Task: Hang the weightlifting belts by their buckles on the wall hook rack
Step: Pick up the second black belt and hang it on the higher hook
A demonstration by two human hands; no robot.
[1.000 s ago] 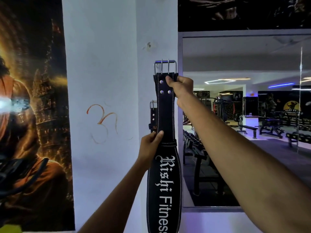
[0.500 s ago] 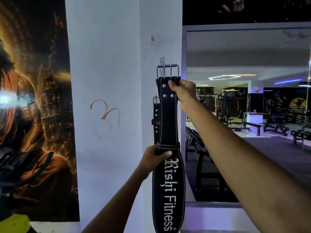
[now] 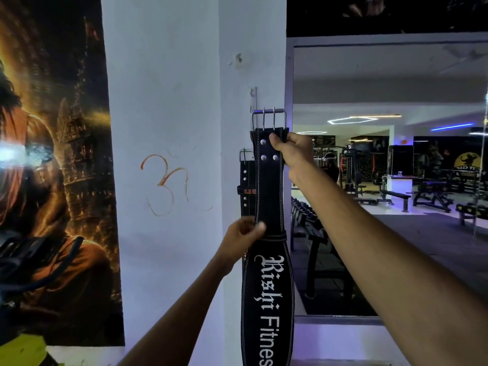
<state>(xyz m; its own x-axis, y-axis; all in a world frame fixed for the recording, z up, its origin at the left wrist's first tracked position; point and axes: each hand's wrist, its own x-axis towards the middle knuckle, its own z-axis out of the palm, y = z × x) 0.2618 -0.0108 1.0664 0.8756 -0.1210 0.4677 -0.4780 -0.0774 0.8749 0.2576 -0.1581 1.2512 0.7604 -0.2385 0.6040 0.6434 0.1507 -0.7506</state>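
A black weightlifting belt (image 3: 268, 299) with white "Rishi Fitness" lettering hangs upright in front of a white pillar. Its steel double-prong buckle (image 3: 268, 119) is at the top. My right hand (image 3: 293, 151) grips the strap just under the buckle, beside the rivets. My left hand (image 3: 241, 237) pinches the belt's left edge lower down, where the strap widens. A thin metal wall hook (image 3: 253, 100) sticks up on the pillar just above and left of the buckle. Behind the held belt, a second black belt (image 3: 246, 186) hangs on the pillar by its own buckle.
A large poster (image 3: 52, 167) covers the wall to the left. An orange symbol (image 3: 166, 183) is drawn on the pillar. To the right, a framed mirror (image 3: 396, 180) shows gym benches and a dumbbell rack.
The belt and both hands have dropped slightly in view, and the wall hook has come into sight above the buckle. My left thumb has shifted on the belt's edge.
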